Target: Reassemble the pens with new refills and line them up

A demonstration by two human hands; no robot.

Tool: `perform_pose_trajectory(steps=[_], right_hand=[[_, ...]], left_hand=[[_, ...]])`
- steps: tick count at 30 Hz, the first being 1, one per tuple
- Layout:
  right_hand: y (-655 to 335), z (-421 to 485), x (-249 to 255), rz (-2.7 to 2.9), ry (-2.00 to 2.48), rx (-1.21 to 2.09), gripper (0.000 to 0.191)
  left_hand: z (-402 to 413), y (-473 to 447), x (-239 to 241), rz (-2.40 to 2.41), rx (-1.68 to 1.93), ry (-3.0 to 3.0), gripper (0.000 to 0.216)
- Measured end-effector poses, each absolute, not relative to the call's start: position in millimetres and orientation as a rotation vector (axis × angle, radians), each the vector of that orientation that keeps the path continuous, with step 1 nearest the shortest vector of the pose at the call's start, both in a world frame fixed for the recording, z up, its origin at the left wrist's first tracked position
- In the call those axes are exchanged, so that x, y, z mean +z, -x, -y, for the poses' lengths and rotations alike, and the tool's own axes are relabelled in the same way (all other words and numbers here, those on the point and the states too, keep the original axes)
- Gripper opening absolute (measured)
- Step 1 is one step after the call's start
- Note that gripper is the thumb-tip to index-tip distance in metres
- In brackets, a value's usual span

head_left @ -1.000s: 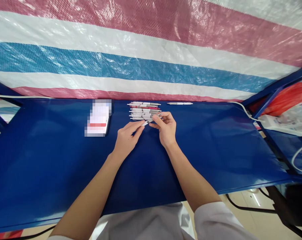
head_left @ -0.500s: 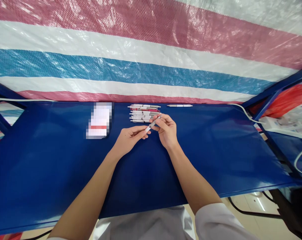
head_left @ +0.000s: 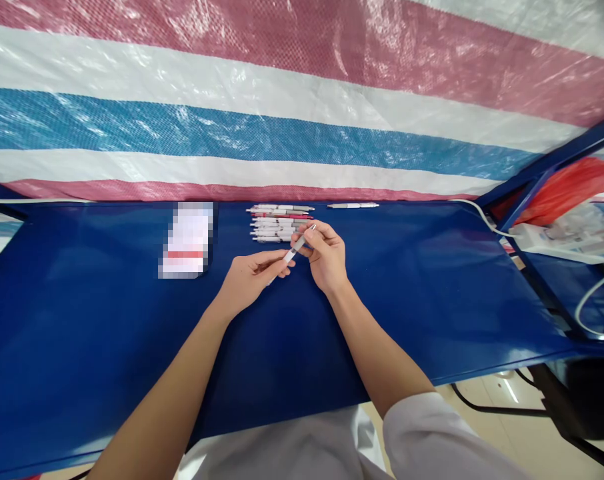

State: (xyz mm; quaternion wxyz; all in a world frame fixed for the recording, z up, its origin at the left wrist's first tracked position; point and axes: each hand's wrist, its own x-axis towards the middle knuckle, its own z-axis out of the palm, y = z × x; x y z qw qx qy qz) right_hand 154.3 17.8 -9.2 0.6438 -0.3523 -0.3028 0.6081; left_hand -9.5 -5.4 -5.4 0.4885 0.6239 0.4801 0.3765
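Both hands hold one white and grey pen [head_left: 293, 252], slanted with its metal tip up and to the right. My left hand [head_left: 252, 277] pinches the white barrel between thumb and fingers. Close to the tip, the fingers of my right hand [head_left: 327, 253] are closed on the grey grip. Just behind the hands lies a row of several pens [head_left: 275, 223], mostly white, one of them red; my right fingers hide some of their ends. A single white and grey pen [head_left: 353, 206] lies apart, further right near the back edge.
A pixelated white item with a red band [head_left: 187, 240] lies left of the pens on the blue table [head_left: 407, 300]. Striped plastic sheeting [head_left: 282, 133] hangs behind. At the right are a white power strip [head_left: 557, 241], a red bag [head_left: 567, 190] and a white cable [head_left: 482, 215].
The held pen tilts a little more steeply, and its rear end now shows below my left fingers. The whole view has shifted slightly; the other pens lie as before.
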Motion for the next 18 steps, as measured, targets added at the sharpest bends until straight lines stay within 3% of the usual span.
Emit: perform_pose_trajectory(steps=[5, 10, 14, 18], right_hand=[[-157.4, -16.5, -8.7, 0.669, 0.744, 1.454, 0.03], [-154.2, -18.0, -7.5, 0.623, 0.79, 1.372, 0.038], [-153.3, -19.3, -6.9, 0.6, 0.816, 1.314, 0.035], [-155.3, -18.6, -5.3, 0.595, 0.806, 1.372, 0.029]], left_hand=[[4.6, 11.2, -3.1, -1.016, 0.843, -1.327, 0.03], [5.3, 2.3, -10.0, -1.216, 0.985, -1.568, 0.029], [9.3, -5.3, -14.5, -1.344, 1.207, -1.865, 0.023], [9.8, -4.8, -13.2, -1.354, 1.145, -1.78, 0.026]])
